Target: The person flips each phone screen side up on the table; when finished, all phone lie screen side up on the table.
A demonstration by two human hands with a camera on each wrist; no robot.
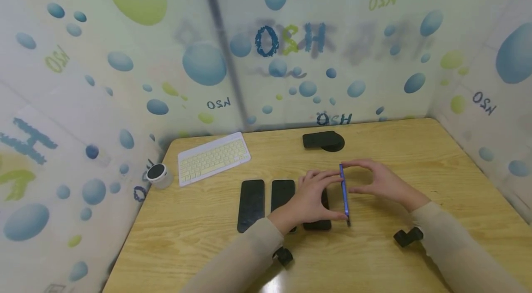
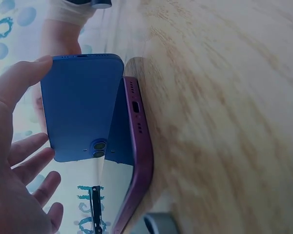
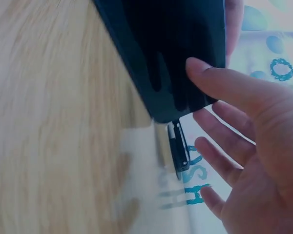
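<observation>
A blue phone (image 1: pixel 344 193) stands on its long edge, its dual-camera back facing left and its dark screen (image 3: pixel 161 53) facing right. My left hand (image 1: pixel 309 198) holds it by the two ends, thumb on the near end and fingers at the far one. On the other side my right hand (image 1: pixel 384 184) holds its far end, fingers at the edge and thumb at the screen. Under my left hand lies a purple-edged phone (image 2: pixel 141 131), screen up and partly hidden. Two more dark-screened phones, the middle one (image 1: pixel 282 193) and the left one (image 1: pixel 251 205), lie left of it.
A white keyboard (image 1: pixel 214 158) lies at the back left of the wooden table (image 1: pixel 187 242). Beside it stands a small white cylinder with a black top (image 1: pixel 159 175). A black flat object with a round base (image 1: pixel 323 140) is at the back. Patterned curtains surround the table.
</observation>
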